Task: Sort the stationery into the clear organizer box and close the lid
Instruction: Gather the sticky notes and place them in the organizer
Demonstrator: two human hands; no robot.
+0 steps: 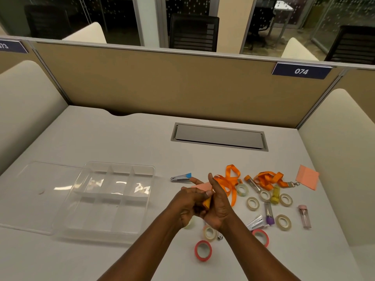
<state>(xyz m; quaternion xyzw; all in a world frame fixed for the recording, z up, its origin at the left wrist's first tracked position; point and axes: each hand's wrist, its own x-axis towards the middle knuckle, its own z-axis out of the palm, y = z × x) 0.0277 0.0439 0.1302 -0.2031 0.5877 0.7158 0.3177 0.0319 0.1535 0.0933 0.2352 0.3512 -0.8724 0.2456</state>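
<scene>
The clear organizer box (113,201) lies open on the desk at left, its compartments holding nothing, with the flat lid (38,191) spread to its left. My left hand (187,203) and my right hand (218,205) are pressed together just right of the box. Both grip an orange lanyard (228,182) whose ribbon trails up and right. A second orange lanyard (267,179) lies further right. Around the hands lie a blue-tipped nail clipper (181,177), several clear tape rolls (252,203), two pink tape rolls (203,250), small tubes (304,216) and pink sticky notes (306,176).
A grey cable hatch (219,136) is set into the desk behind the stationery. A tan partition (162,82) with a "074" label walls off the back. Cream side dividers stand at left and right.
</scene>
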